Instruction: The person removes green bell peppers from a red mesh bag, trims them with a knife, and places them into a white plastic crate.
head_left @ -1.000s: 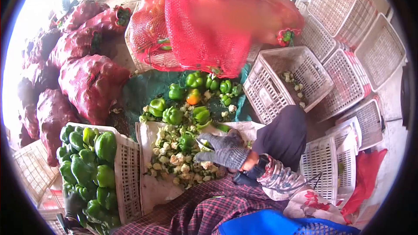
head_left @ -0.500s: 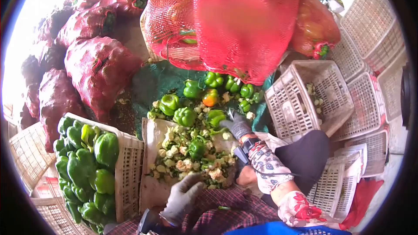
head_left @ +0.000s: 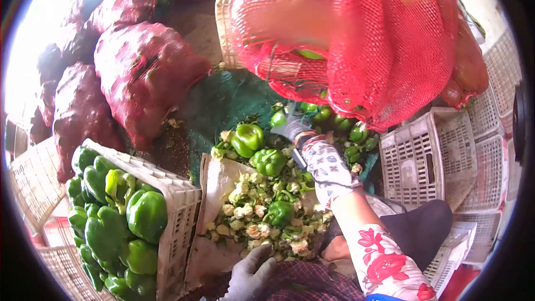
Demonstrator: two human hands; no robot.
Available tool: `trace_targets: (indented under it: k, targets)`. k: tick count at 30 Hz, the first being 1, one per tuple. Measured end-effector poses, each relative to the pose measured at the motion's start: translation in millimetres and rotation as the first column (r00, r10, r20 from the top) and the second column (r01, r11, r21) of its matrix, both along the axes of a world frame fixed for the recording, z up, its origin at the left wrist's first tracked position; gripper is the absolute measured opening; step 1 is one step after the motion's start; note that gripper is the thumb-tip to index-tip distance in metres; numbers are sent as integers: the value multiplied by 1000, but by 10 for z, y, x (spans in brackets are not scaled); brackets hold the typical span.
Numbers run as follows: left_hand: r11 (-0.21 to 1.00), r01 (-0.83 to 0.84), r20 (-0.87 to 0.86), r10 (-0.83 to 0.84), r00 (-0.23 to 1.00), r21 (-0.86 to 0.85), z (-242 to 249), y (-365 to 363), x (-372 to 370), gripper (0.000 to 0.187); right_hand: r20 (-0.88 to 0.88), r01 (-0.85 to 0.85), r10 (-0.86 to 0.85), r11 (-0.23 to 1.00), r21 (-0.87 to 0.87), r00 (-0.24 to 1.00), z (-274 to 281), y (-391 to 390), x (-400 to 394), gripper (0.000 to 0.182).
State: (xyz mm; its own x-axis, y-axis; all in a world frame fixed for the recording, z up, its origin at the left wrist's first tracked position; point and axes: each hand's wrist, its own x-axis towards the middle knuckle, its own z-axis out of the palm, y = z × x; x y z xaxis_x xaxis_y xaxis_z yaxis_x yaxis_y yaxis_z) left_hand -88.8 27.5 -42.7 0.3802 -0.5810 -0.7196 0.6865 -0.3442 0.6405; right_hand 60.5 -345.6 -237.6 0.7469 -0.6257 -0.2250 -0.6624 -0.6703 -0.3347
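Note:
My right hand (head_left: 292, 126), in a grey glove, reaches forward under the red mesh sack (head_left: 384, 39), at a green pepper (head_left: 278, 119) on the green sheet (head_left: 223, 97). Its fingers are partly hidden and blurred, so its grip is unclear. My left hand (head_left: 253, 276), also gloved, rests low near the plaid cloth (head_left: 312, 284), its thumb and fingers apart and nothing in it. Between the hands lies a heap of cut pepper stems and cores (head_left: 259, 212) with a green pepper (head_left: 279, 213) on it. Two more green peppers (head_left: 248, 140) sit just behind the heap.
A crate (head_left: 181, 206) full of green peppers stands at the left. Behind it lie several filled red mesh sacks (head_left: 145, 72). White plastic crates (head_left: 412, 161) are stacked along the right side. My bent knee (head_left: 421, 234) is at the lower right.
My right hand has moved forward and left, from beside the heap to the peppers behind it. The whole view has shifted, with the sacks and crates now placed differently in the frame.

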Motion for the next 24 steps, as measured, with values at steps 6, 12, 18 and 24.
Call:
trace_targets:
  k: [6,12,18,24]
  targets:
    - [994,-102,18,101,995,33,145,-50,24,40,305,98,-392,737,668,868,172,357,-827,102]
    - [930,-266,-365,164,917,-252,101,87,349,81,820,-613,278,782,109,501,1729,1548,-1440,77]
    - [728,-400,-350,231,908,-557,393,427,336,82,507,-850,860,301,-431,47,2810,1975,-1697,58]
    - [506,-396,-278,295,914,-766,479,639,41,66,652,-733,485,660,165,583,2829,1982,-2375,67]
